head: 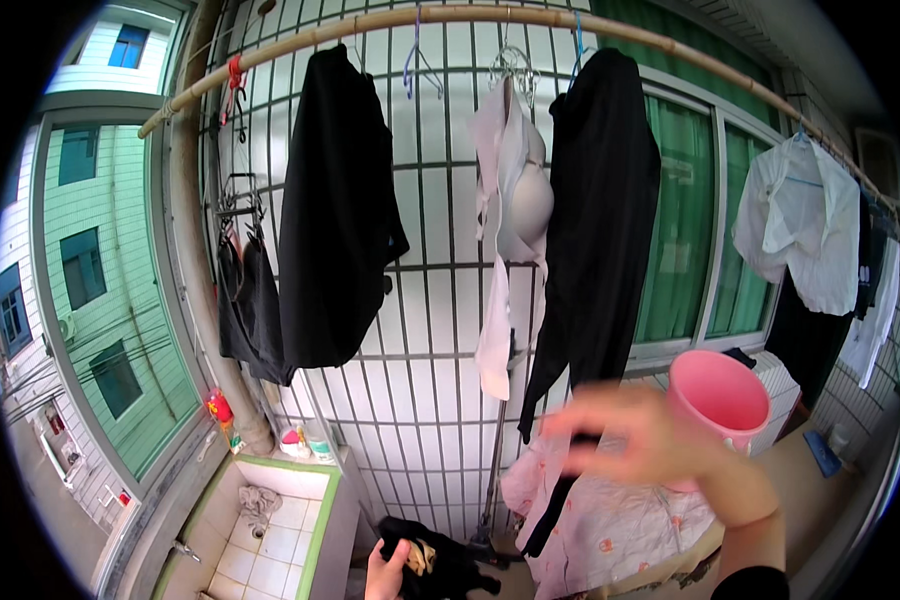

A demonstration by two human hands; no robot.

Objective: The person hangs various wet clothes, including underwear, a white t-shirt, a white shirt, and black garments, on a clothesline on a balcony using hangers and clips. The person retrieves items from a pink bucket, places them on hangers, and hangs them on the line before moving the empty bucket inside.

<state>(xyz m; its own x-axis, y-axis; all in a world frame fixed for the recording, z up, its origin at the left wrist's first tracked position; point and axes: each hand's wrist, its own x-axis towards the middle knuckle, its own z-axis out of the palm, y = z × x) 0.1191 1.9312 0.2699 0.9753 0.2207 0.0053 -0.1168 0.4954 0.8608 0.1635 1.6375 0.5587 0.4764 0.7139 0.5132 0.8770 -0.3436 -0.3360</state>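
Note:
My left hand (390, 568), low in the picture, grips a bundled black garment (442, 559) with a beige patch showing. My right hand (622, 435) is raised and blurred, fingers apart, in front of the lower end of long black trousers (607, 225) and beside a pink bucket (720, 397). Whether it touches the trousers cannot be told. Left of these trousers hangs a pale bra (521, 195). Further left are an empty purple hanger (421, 71) and another black garment (337, 217). All hang from a bamboo pole (450, 15).
A tiled sink (330, 495) with a grey rag (259, 504) stands at lower left, beside a window (105, 300). A pink patterned cloth (622, 525) covers a surface at lower right. A white shirt (802, 217) hangs at right; a mop or broom handle (495, 465) leans on the wall.

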